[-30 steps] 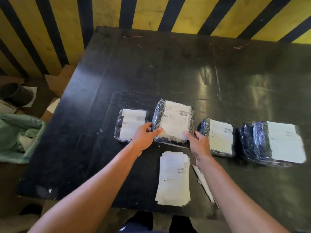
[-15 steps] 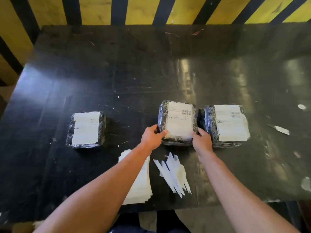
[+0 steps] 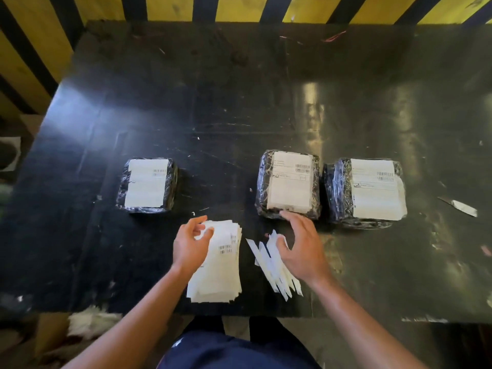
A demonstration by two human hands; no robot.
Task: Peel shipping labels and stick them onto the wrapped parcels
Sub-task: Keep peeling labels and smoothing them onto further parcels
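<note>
Three black-wrapped parcels with white labels lie in a row on the black table (image 3: 239, 102): the left parcel (image 3: 147, 185), the middle parcel (image 3: 288, 183) and the right parcel (image 3: 366, 192). A stack of white shipping labels (image 3: 218, 265) lies near the front edge. My left hand (image 3: 189, 245) hovers over the stack's upper left corner, fingers curled and apart, holding nothing. My right hand (image 3: 300, 249) is spread open just below the middle parcel, above a fan of peeled backing strips (image 3: 274, 265).
A loose paper scrap (image 3: 462, 207) lies at the right of the table. A yellow and black striped wall (image 3: 239, 8) runs behind it. Boxes and clutter sit on the floor at the left (image 3: 10, 155) and below the front edge.
Both hands have let go of the middle parcel and drawn back toward me; the left now hovers over the label stack, the right over the backing strips.
</note>
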